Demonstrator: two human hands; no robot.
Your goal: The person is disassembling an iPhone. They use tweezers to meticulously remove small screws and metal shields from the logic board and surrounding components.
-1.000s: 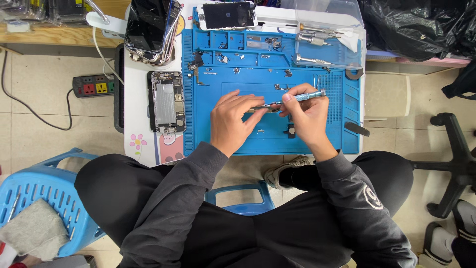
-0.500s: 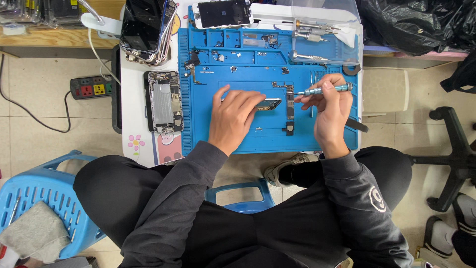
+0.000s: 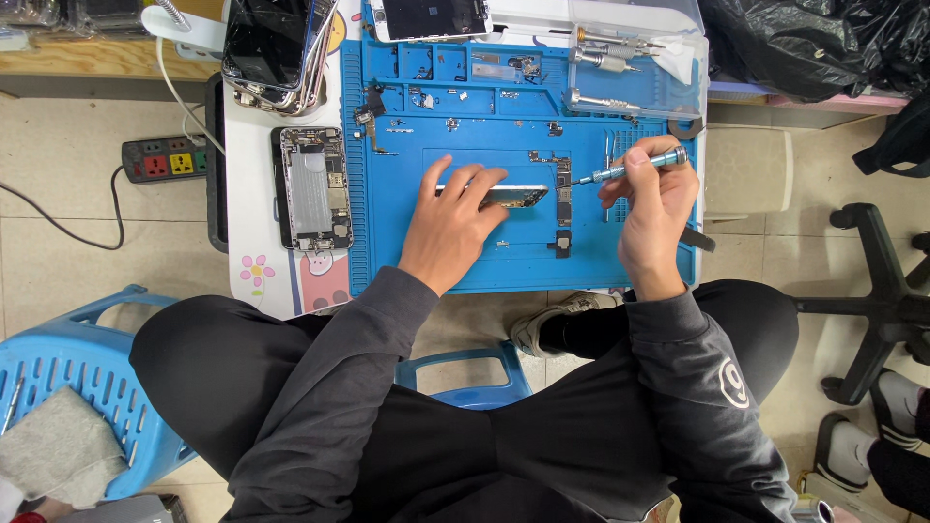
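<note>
left hand (image 3: 453,228) flat, pinning metal part (image 3: 511,197), long axis left-right | right hand (image 3: 651,208) grips screwdriver (image 3: 628,169), tip pointing left toward logic board (image 3: 563,187)

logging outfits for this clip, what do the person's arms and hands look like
Both hands, left hand and right hand, are bare: no gloves, rings or watch visible. Both arms wear long dark grey sleeves reaching the wrists. The right sleeve carries a round white printed mark on the upper arm.

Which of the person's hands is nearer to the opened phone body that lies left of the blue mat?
The left. The left hand rests on the blue mat, just right of the opened phone body. The right hand, holding a screwdriver, is farther right.
</note>
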